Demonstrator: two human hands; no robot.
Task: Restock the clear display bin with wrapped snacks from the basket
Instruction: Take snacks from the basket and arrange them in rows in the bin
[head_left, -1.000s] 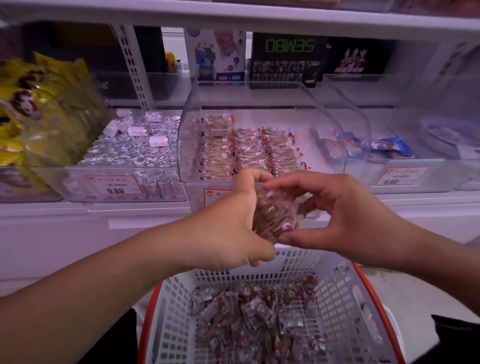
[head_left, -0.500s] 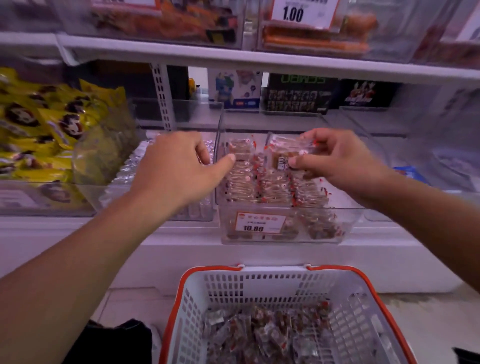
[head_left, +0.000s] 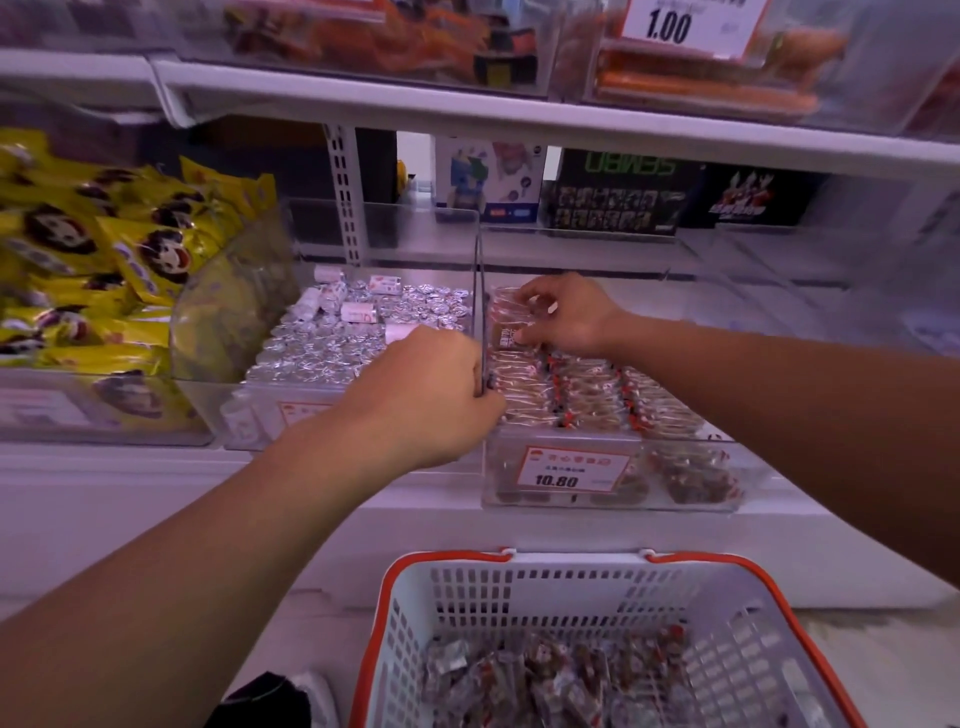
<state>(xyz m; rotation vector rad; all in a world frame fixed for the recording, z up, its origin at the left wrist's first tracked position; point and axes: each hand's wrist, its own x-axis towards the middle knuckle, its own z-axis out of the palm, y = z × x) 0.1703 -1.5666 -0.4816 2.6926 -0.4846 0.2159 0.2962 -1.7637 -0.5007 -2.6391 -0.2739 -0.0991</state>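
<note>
A: R hand (head_left: 563, 317)?
B: Inside clear plastic display bin (head_left: 613, 470) on white shelf, far-left corner; thumb + fingers pinch a clear-wrapped brown snack packet (head_left: 511, 325) above the packed rows.
A: L hand (head_left: 426, 397)?
B: At the bin's left wall, fingers curled. Gripping the wall edge or not: can't tell.
A: Basket?
B: White slotted basket w/ orange rim (head_left: 519, 577), below shelf, loose wrapped snacks (head_left: 550, 675) in bottom. Silver-foil sweets (head_left: 332, 343) in bin to left.

basket (head_left: 410, 618) cut off by bottom edge, left hand (head_left: 421, 395) fingers hidden behind its knuckles, upper-shelf goods blurred
</note>
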